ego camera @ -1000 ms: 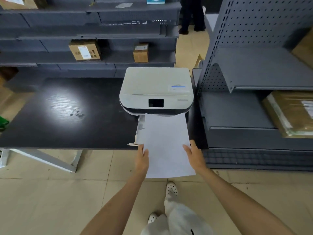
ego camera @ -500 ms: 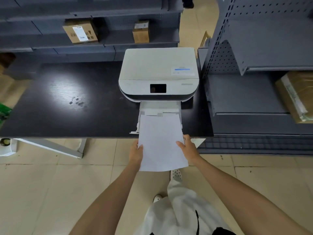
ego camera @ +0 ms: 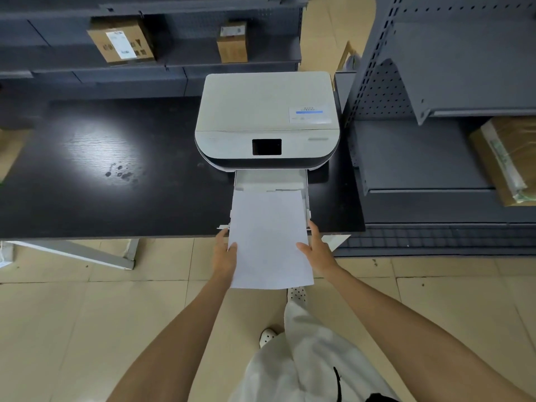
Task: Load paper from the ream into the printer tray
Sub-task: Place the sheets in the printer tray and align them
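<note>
Your fingers are hidden under the paper (ego camera: pixel 268 236); left hand (ego camera: pixel 224 256) and right hand (ego camera: pixel 317 250) grip its sides, its far end in the tray (ego camera: pixel 271 181) at the tabletop's (ego camera: pixel 116 198) front edge.

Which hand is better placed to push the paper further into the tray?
Neither clearly: left hand and right hand each grip one side edge of the paper, level with each other. The tray lies straight ahead, so push with both.

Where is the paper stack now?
Centre of the head view: the paper stack lies half in the printer tray, between left hand and right hand.
</note>
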Tool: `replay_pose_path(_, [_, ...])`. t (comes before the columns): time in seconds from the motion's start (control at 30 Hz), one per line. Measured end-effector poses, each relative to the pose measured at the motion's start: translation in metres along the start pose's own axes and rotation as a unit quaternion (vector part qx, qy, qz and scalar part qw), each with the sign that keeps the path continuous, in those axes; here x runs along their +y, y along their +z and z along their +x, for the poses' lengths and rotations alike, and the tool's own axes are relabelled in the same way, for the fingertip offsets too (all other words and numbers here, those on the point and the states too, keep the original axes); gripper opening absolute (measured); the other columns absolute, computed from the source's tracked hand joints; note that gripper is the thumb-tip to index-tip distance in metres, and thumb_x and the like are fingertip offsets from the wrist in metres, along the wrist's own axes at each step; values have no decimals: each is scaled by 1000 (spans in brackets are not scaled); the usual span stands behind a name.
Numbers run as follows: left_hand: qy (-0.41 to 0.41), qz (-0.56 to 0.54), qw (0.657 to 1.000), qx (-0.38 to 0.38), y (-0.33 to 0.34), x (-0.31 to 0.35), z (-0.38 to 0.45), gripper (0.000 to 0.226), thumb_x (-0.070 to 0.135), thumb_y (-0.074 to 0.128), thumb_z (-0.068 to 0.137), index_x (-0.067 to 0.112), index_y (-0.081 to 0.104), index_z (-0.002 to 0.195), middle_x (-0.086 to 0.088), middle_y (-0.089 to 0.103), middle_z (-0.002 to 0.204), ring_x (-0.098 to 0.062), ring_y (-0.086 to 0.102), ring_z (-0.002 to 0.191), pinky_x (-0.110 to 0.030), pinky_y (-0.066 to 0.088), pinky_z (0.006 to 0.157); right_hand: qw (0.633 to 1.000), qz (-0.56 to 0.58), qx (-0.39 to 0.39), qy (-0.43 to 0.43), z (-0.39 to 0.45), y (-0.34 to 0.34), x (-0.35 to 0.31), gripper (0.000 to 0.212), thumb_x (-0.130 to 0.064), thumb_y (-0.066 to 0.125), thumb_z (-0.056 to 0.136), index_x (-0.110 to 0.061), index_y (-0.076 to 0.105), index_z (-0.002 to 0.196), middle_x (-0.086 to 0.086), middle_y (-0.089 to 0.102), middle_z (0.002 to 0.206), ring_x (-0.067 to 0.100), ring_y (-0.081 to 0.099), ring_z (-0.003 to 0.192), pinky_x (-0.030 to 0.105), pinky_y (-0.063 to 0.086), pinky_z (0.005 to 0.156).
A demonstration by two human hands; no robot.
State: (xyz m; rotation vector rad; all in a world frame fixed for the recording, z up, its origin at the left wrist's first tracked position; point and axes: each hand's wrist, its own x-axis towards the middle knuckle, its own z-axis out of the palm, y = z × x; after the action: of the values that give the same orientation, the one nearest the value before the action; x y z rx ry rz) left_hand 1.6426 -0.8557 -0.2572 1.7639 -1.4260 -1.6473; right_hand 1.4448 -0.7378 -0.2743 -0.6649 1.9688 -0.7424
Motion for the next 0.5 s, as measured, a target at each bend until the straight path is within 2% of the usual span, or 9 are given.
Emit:
replay_pose_path(0.13, [13, 25, 1000, 5, -1, 5, 8, 53, 9, 40, 100, 35, 32, 145, -14, 60, 107, -27, 60, 97, -45, 53, 87, 1000, 2, -11, 3, 6, -1, -3, 72, -23, 49, 102, -35, 5, 158, 9, 58, 142, 34, 60, 120, 45, 47, 103])
replay_pose_path(0.2, [9, 28, 1000, 1, -2, 7, 13, 54, 10, 41, 101, 38, 31, 146, -15, 58, 101, -29, 60, 96, -47, 54, 89, 1000, 5, -18, 8, 9, 0, -5, 72, -22, 49, 102, -37, 5, 157, 9, 56, 144, 35, 58, 124, 48, 45, 106])
replay_pose_path(0.3, [-2, 36, 999, -2, -3, 10, 19, 58, 10, 42, 101, 39, 28, 148, -19, 59, 105, -33, 61, 101, -49, 53, 91, 999, 0, -32, 12, 12, 0, -8, 73, -22, 49, 101, -39, 5, 157, 7, 53, 147, 33, 57, 124, 47, 44, 107])
replay_pose_path(0.43, [-1, 57, 998, -7, -2, 10, 27, 61, 9, 41, 102, 39, 22, 151, -17, 61, 106, -34, 61, 94, -48, 53, 88, 999, -9, -42, 13, 17, 0, -10, 74, -22, 49, 101, -43, 6, 156, 8, 48, 151, 35, 55, 127, 47, 43, 108])
replay_pose_path(0.5, [-3, 61, 998, -9, -2, 9, 29, 61, 8, 40, 102, 38, 21, 152, -21, 61, 110, -36, 62, 96, -47, 53, 84, 999, -16, -47, 13, 19, 0, -10, 74, -22, 49, 101, -45, 5, 156, 9, 43, 155, 36, 53, 129, 49, 42, 109])
